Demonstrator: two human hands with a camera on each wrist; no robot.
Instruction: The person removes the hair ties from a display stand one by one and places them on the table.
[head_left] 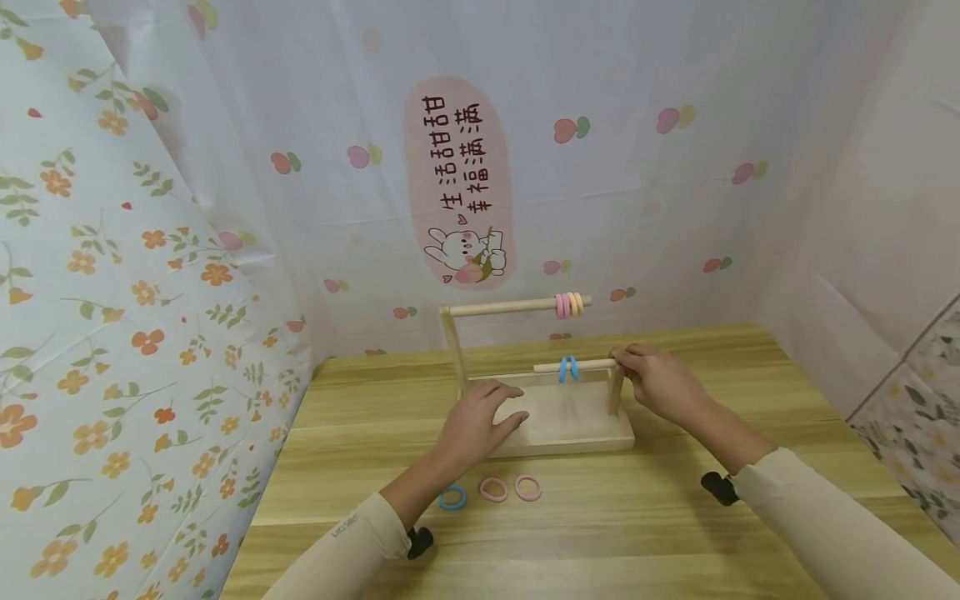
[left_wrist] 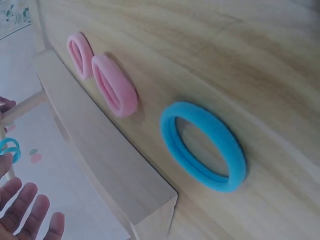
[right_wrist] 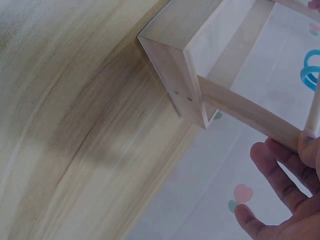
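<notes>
Clearly, the two hands are well apart, one at each end of a wooden stand. At its right end, the right hand (head_left: 660, 383) pinches the top of the short post (head_left: 614, 393) between thumb and fingertips, where the lower rod (head_left: 596, 364) joins it; its other fingers are spread. The left hand (head_left: 477, 425) holds nothing: its fingers and thumb are apart, above the left part of the tray (head_left: 562, 447) that forms the stand's base.

Two blue rings (head_left: 574, 369) hang side by side on the lower rod, which points left from the short post. At the left end, the tall post (head_left: 454, 350) carries the upper rod (head_left: 502, 307), which runs to the right; pink rings (head_left: 562, 307) and orange rings (head_left: 576, 304) sit close together near its free end.

In front of the tray, three more rings lie flat on the table (head_left: 675, 517): a loose blue ring (left_wrist: 215, 125) nearest the left forearm, then two loose pink rings (left_wrist: 122, 92) just beside each other.

Behind the table hangs a pale cloth (head_left: 637, 233) printed with a rabbit (head_left: 461, 250) and lettering, and at the left a floral cloth (head_left: 150, 375).
</notes>
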